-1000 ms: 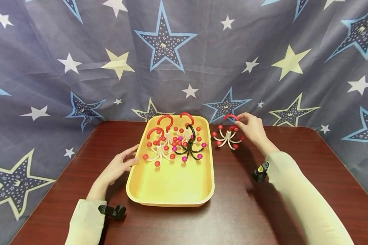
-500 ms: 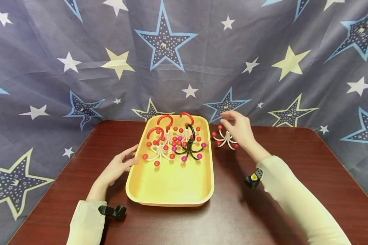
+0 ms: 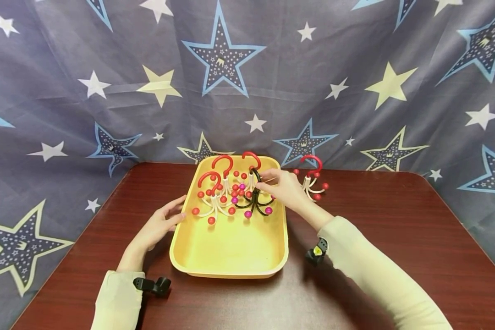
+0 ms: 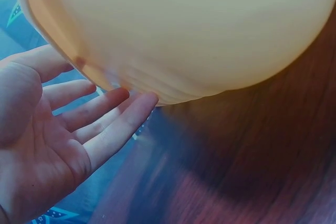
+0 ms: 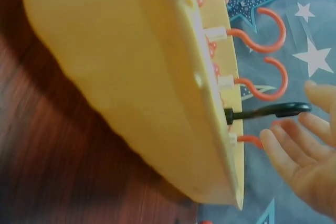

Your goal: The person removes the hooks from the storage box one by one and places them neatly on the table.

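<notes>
The yellow tray holds several rotating hook hangers, each with a curved top hook and ball-tipped arms. Three have white arms, red balls and red hooks; one white hanger is nearest the tray's left wall. The black hanger has magenta balls. My right hand is at its black hook, thumb and fingers spread on either side in the right wrist view. My left hand rests against the tray's left side, thumb by the rim, relaxed fingers along the outer wall.
Another white hanger with a red hook stands on the dark wood table, right of the tray. A star-patterned curtain hangs behind the table. A black wrist camera sits on the left sleeve.
My right hand has left the red hook of the hanger on the table and moved left over the tray's right rim to the black hook. The left hand stays still.
</notes>
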A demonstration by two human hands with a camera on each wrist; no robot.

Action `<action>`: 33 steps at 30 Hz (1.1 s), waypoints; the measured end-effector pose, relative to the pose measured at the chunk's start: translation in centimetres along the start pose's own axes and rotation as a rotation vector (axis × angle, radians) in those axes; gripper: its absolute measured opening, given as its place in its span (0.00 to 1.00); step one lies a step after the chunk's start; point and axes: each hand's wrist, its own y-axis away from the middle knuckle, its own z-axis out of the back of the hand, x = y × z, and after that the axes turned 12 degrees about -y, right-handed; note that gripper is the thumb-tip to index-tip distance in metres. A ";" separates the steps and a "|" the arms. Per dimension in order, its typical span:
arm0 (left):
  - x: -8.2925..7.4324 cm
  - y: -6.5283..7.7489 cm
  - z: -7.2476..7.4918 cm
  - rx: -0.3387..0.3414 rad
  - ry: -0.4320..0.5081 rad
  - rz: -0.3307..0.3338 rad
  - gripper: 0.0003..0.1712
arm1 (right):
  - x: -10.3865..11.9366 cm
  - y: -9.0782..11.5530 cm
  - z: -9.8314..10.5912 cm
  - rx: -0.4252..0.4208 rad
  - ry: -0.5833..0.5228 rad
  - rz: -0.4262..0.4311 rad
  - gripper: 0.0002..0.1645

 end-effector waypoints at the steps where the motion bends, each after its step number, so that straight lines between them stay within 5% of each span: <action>1: 0.0 0.0 0.0 0.000 0.000 -0.001 0.35 | 0.0 -0.1 -0.2 -0.006 0.005 0.000 0.18; 17: 0.0 -0.1 -0.1 0.000 -0.001 0.003 0.35 | 1.1 -0.1 -0.6 -0.006 -0.035 -0.029 0.11; 33: 0.0 0.0 0.1 0.002 -0.003 0.011 0.35 | 3.6 1.0 2.1 -0.002 -0.176 0.016 0.13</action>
